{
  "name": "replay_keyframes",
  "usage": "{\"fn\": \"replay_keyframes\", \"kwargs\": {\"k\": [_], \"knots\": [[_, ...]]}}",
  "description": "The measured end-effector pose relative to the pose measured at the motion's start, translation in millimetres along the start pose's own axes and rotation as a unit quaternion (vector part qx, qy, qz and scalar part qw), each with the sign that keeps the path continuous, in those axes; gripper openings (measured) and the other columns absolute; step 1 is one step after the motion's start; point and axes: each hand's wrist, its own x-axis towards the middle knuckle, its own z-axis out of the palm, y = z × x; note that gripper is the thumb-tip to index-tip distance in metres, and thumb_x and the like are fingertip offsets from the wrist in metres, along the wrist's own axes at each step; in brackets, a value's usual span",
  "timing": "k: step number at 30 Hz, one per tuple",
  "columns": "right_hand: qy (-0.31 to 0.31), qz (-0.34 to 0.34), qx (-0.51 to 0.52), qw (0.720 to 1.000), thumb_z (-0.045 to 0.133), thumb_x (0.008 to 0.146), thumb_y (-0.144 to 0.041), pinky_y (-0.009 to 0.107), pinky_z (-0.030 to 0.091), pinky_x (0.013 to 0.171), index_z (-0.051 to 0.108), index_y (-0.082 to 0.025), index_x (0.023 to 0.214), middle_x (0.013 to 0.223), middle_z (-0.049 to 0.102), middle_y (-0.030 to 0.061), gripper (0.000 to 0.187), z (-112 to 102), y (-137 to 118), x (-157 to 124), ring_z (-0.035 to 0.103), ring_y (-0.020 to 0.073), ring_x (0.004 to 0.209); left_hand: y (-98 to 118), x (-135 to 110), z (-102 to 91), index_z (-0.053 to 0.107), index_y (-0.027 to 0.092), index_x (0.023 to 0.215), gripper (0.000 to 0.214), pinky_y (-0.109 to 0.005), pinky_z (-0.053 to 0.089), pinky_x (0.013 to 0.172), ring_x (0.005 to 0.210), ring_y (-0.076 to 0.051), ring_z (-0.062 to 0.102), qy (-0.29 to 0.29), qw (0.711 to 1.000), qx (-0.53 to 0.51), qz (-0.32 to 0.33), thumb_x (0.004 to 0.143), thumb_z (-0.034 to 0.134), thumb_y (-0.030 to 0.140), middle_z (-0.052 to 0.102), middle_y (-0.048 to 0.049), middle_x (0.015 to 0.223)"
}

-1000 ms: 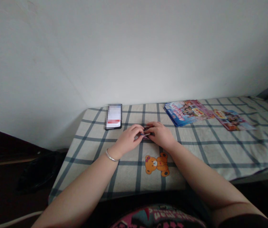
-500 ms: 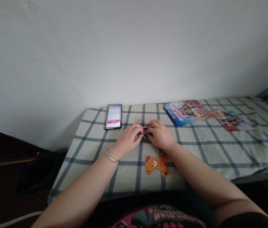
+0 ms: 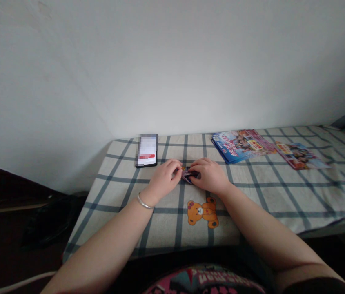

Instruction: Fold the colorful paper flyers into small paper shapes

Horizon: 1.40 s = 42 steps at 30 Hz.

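Between my two hands is a small folded piece of printed paper [image 3: 187, 175], dark and purple with a bit of yellow. My left hand [image 3: 166, 176], with a silver bangle at the wrist, pinches its left edge between thumb and fingertips. From the other side my right hand [image 3: 209, 175] grips the paper, the fingers curled over it and hiding much of it. Both hands rest low over the checked tablecloth [image 3: 160, 228]. Just below the paper a printed orange teddy bear [image 3: 203, 213] shows on the cloth.
A phone [image 3: 147, 150] with a lit, partly blurred screen lies beyond my left hand. Toward the back right are a stack of colourful flyers [image 3: 236, 145] and another flyer [image 3: 302, 155] beside it. A white wall [image 3: 172, 73] borders the table; a black plastic bag [image 3: 52, 220] sits at lower left.
My hands have moved slightly apart, the right one shifting a little to the right. More of the folded paper now shows between them.
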Motion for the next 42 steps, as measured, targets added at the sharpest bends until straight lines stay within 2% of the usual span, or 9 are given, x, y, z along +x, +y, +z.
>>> {"fn": "replay_keyframes", "kwargs": {"k": [3,9,17,21,26,31,38,42], "knots": [[-0.005,0.002,-0.013,1.0,0.066,0.078,-0.029,0.038,0.048,0.091,0.074,-0.026,0.098,0.11,0.069,0.0038,0.021,-1,-4,0,0.058,0.0234,0.103,0,0,0.5,0.051,0.02,0.086,0.007,-0.038,0.051,0.084,0.097,-0.021,0.06,-0.003,1.0,-0.009,0.015,0.089,0.047,0.014,0.062,-0.0063,0.1],[-0.013,0.01,-0.037,0.999,0.066,0.079,-0.025,0.039,0.048,0.091,0.075,-0.024,0.094,0.111,0.07,0.0047,0.018,-1,-9,0,0.058,0.0255,0.104,1,-1,1.5,0.051,0.021,0.087,0.009,-0.039,0.051,0.086,0.098,-0.021,0.059,-0.011,1.0,-0.013,0.022,0.089,0.046,0.013,0.061,-0.0065,0.102],[-0.021,-0.006,-0.01,1.0,0.064,0.08,-0.024,0.038,0.047,0.092,0.075,-0.027,0.096,0.114,0.068,0.0025,0.019,2,-3,-1,0.057,0.0237,0.105,1,-1,1.5,0.05,0.02,0.086,0.009,-0.038,0.05,0.086,0.098,-0.02,0.059,-0.028,0.999,-0.024,0.026,0.09,0.046,0.013,0.061,-0.0062,0.101],[-0.023,0.016,-0.006,1.0,0.065,0.079,-0.02,0.038,0.047,0.09,0.076,-0.028,0.092,0.113,0.069,0.002,0.019,2,-7,0,0.058,0.0239,0.104,1,-1,1.5,0.05,0.02,0.085,0.009,-0.036,0.051,0.084,0.097,-0.019,0.059,-0.035,0.999,-0.028,0.028,0.09,0.046,0.014,0.06,-0.0057,0.1],[-0.003,0.031,-0.04,0.999,0.068,0.079,-0.023,0.046,0.041,0.094,0.077,-0.029,0.086,0.112,0.07,0.0019,0.013,-2,-12,1,0.052,0.0289,0.111,1,-1,1.4,0.051,0.02,0.086,0.009,-0.036,0.05,0.085,0.097,-0.02,0.059,-0.046,0.998,-0.016,0.043,0.091,0.046,0.015,0.06,-0.006,0.101],[-0.027,0.042,-0.021,0.999,0.069,0.079,-0.025,0.044,0.039,0.096,0.077,-0.031,0.086,0.116,0.068,0.0001,0.013,-2,-6,2,0.05,0.0269,0.113,2,-1,2.1,0.054,0.019,0.088,0.007,-0.037,0.051,0.085,0.097,-0.02,0.059,-0.057,0.996,0.014,0.073,0.09,0.048,0.017,0.062,-0.0063,0.102],[0.0,0.016,-0.079,0.997,0.064,0.081,-0.022,0.041,0.038,0.097,0.076,-0.023,0.082,0.109,0.068,0.0059,0.011,-1,-16,2,0.05,0.0268,0.113,2,-1,2.4,0.058,0.018,0.086,0.009,-0.037,0.051,0.085,0.096,-0.02,0.06,-0.049,0.995,0.048,0.074,0.089,0.05,0.018,0.062,-0.0071,0.103],[0.016,-0.002,-0.109,0.994,0.06,0.083,-0.022,0.041,0.035,0.1,0.075,-0.021,0.086,0.116,0.066,0.0064,0.015,-2,-17,0,0.047,0.0274,0.119,2,-1,0.8,0.059,0.017,0.085,0.009,-0.038,0.051,0.085,0.096,-0.021,0.06,-0.036,0.995,0.07,0.066,0.089,0.05,0.019,0.062,-0.0077,0.103]]}}
